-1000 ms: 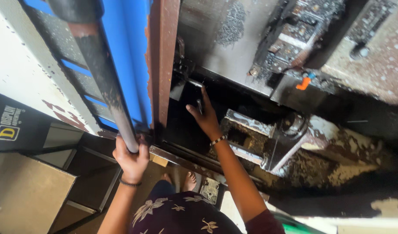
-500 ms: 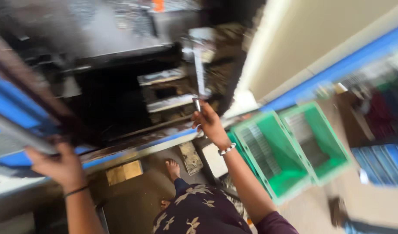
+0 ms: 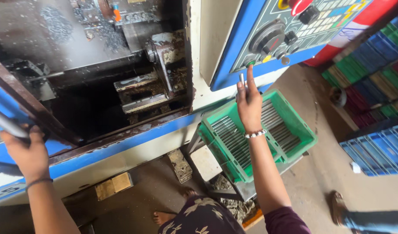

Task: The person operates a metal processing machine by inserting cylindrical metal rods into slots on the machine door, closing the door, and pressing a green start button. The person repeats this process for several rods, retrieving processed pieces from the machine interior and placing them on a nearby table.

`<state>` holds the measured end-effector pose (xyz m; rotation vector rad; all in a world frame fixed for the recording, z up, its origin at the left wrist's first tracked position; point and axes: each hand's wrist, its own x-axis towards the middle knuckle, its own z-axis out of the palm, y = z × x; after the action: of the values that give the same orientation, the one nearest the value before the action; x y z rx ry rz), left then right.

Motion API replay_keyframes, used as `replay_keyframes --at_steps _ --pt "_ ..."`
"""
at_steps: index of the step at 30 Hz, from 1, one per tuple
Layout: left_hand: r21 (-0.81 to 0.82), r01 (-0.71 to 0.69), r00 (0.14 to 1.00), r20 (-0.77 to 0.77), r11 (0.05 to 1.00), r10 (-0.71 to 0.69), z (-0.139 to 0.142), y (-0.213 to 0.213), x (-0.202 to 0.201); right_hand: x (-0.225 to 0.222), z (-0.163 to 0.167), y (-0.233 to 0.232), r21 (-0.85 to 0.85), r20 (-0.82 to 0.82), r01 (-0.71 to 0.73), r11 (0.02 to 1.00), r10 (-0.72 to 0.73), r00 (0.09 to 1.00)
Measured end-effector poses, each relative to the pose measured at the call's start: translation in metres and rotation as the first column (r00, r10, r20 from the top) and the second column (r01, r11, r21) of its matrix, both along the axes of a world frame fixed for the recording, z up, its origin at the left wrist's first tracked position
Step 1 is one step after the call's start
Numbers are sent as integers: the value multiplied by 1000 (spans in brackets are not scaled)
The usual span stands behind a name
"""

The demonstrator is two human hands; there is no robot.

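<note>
Wrist bead bracelet aside, I see my right hand (image 3: 249, 100) raised at arm's length, index finger on the green button (image 3: 250, 63) of the control panel (image 3: 294, 30), the other fingers curled around a thin metal rod (image 3: 242, 80) that stands upright. It looks light, stiff and slick; I judge it is best pinched mid-length. Below sits the green crate (image 3: 294, 143). My left hand (image 3: 25, 149) is wrapped tight on the door handle (image 3: 6, 123), elbow low, beside the open machine bay (image 3: 121, 86).
</note>
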<state>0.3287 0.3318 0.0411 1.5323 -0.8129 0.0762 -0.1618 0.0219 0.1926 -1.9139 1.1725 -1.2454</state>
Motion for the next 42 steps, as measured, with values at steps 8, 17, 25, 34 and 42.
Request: replay_keyframes --at_steps 8,17,25,34,42 --pt "-74 -175 985 -20 982 174 45 -37 -33 -94 -41 8 239 -273 -308 921 369 889" --pt "85 -298 953 -37 951 302 65 -90 -64 -109 -125 34 468 -80 -788 400 907 413" --pt "95 -154 983 114 984 142 23 -147 -121 -79 -165 35 716 -163 -669 201 979 119" --pt "702 -195 980 106 684 170 -67 59 -258 5 -223 65 704 -238 -658 266 962 134" --pt "546 -485 345 -598 683 723 -207 445 -530 109 -253 202 942 97 -295 -159 972 -215"
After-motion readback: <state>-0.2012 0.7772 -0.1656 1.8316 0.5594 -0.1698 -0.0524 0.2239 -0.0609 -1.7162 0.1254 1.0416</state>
